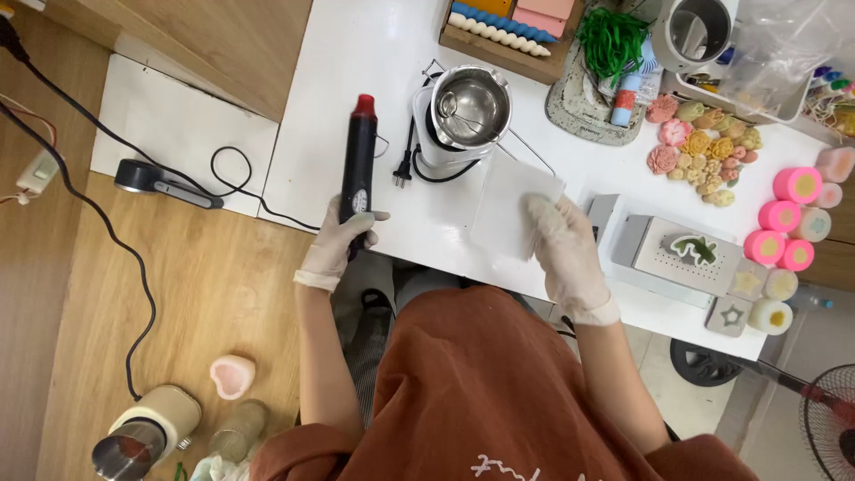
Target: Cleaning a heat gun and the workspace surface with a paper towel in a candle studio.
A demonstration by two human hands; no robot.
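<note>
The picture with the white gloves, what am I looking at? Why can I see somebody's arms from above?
The camera sits on a person's head and looks down, so you see their own arms and brown apron. Both hands wear thin white gloves. The left hand grips a black heat tool with a red tip, lying along the white table. The right hand holds a pale, see-through square piece. Behind it stands a shiny metal pot on a small base. To the right lie flower-shaped wax pieces, pink round candles and a grey tray with a green shape. A pink heart-shaped piece sits on the wooden floor.
</note>
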